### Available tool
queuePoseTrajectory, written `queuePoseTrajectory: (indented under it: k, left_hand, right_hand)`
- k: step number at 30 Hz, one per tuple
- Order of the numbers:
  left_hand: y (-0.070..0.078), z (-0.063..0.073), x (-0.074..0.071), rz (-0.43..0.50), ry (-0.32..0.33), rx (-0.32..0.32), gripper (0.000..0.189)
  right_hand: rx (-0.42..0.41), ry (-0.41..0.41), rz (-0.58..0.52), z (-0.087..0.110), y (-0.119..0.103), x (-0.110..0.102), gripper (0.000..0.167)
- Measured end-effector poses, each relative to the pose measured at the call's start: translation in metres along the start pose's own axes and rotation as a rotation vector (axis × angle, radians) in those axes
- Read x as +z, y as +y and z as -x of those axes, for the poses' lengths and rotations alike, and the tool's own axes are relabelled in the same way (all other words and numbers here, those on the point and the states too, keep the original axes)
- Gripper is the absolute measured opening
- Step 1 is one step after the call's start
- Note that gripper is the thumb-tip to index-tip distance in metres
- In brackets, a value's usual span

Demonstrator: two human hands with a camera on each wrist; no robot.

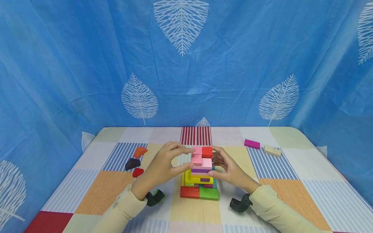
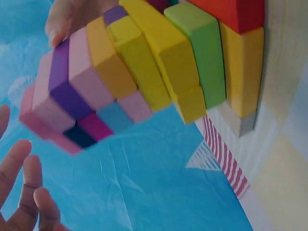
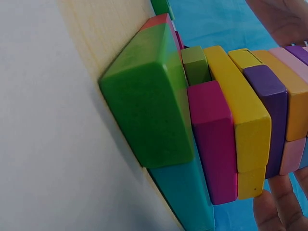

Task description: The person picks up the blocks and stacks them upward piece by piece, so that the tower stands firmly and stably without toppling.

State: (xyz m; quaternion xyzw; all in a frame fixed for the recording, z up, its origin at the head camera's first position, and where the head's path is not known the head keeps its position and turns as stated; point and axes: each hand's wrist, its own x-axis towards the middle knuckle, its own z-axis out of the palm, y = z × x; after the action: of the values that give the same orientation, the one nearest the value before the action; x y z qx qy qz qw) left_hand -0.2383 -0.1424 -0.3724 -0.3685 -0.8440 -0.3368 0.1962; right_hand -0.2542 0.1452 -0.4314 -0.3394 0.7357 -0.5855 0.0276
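Observation:
A tower of coloured toy blocks (image 1: 201,176) stands on the patterned tabletop, with red and green blocks at its foot. Pink blocks (image 1: 196,160) and a red block (image 1: 207,152) form its top. From the left, my left hand (image 1: 167,161) reaches toward the upper pink blocks, thumb and index finger spread; the left wrist view shows its other fingers apart from the tower. My right hand (image 1: 228,166) stands at the tower's right side, its thumb at the near edge and loosely bent fingers around the far side. Exact contact at the top is partly hidden.
Orange (image 1: 140,152), black (image 1: 132,163) and red (image 1: 138,172) blocks lie left of the tower. A magenta block (image 1: 252,144) and a cream block (image 1: 272,151) lie at the back right. A blue curtain (image 1: 204,90) surrounds the table. Both wrists wear dark bands.

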Motion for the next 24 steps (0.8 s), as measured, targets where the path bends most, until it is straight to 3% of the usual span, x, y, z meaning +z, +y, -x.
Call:
queuePoseTrajectory:
  k: [5, 12, 17, 20, 24]
  left_hand:
    - [-0.016, 0.01, -0.019, 0.103, -0.073, -0.099, 0.037]
    - [-0.047, 0.025, -0.048, 0.233, -0.317, -0.248, 0.027]
    - [-0.066, 0.032, -0.057, 0.326, -0.47, -0.354, 0.027]
    - [-0.072, 0.036, -0.059, 0.392, -0.54, -0.465, 0.027]
    - [-0.074, 0.042, -0.06, 0.362, -0.583, -0.557, 0.036]
  right_hand:
    - [0.009, -0.002, -0.004, 0.0, -0.001, 0.0, 0.077]
    - [0.004, 0.004, 0.002, 0.0, 0.0, 0.0, 0.076]
    - [0.001, 0.008, 0.006, 0.001, 0.001, -0.001, 0.076]
    - [-0.003, 0.007, 0.009, 0.001, 0.001, -0.001, 0.076]
    - [-0.003, 0.004, 0.012, 0.001, 0.002, -0.001, 0.077]
